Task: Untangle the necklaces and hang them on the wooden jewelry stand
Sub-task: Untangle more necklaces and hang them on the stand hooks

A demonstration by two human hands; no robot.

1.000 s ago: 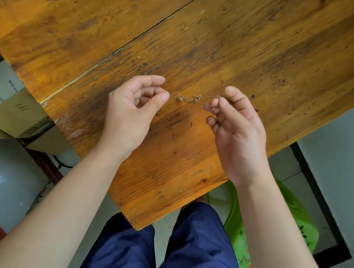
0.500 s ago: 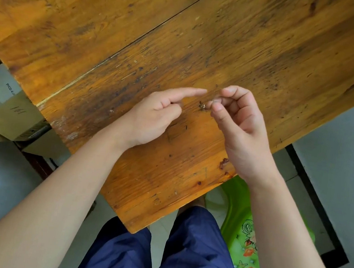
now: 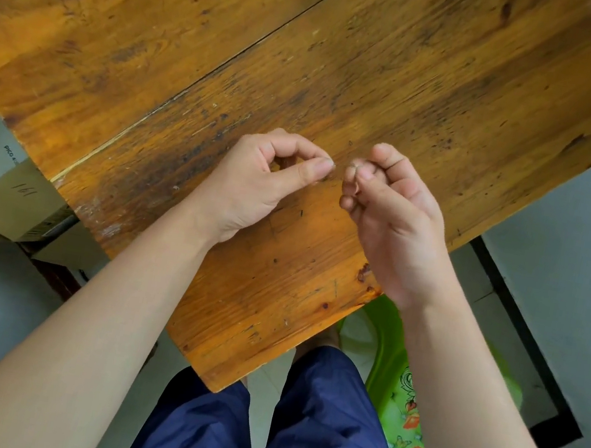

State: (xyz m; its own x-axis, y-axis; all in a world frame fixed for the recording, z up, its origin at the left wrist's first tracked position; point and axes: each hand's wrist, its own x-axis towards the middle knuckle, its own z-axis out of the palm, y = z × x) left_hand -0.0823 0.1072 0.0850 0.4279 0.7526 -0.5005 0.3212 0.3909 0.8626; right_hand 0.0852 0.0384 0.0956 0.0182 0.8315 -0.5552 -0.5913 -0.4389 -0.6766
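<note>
Both my hands hover over the worn wooden table (image 3: 316,50), near its front corner. My right hand (image 3: 393,217) pinches a tiny metal piece of a necklace (image 3: 354,163) between thumb and fingertips. My left hand (image 3: 254,181) has thumb and forefinger pressed together in a ring just left of that piece, as if pinching the same fine chain. The chain itself is too thin to make out. No jewelry stand is in view.
Cardboard boxes (image 3: 13,201) sit on the floor under the table's left edge. A green plastic stool (image 3: 396,380) stands to the right of my legs in blue trousers (image 3: 287,439). The table's near corner (image 3: 213,387) points at my lap.
My left hand went from a pointing forefinger to a thumb-and-forefinger pinch. The hands drew slightly apart, and the small metal bits seen between them earlier are now at my right fingertips.
</note>
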